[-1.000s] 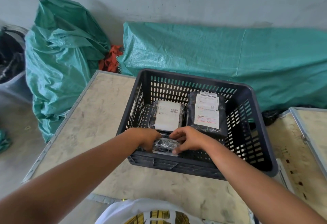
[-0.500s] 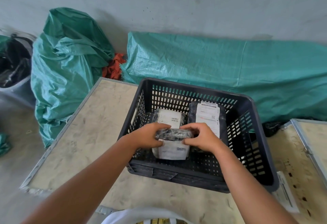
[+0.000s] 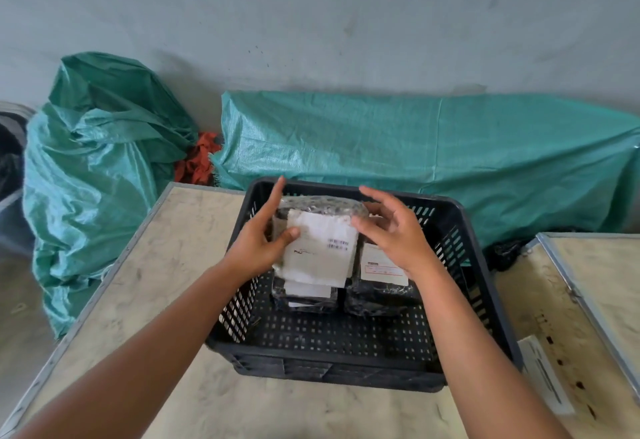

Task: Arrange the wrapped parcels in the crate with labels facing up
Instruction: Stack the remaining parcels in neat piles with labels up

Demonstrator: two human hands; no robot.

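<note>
Black-wrapped parcel (image 3: pixel 317 230) (label up), apparently left hand (image 3: pixel 258 244) held

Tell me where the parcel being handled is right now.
The held parcel is mid-frame between the left hand and right hand, above the crate, label up.

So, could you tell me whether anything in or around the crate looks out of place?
One thing: a loose white label sheet lies on the table beside the crate, not on any parcel. Inside, the two resting parcels show labels up, and the held parcel does too.
</note>
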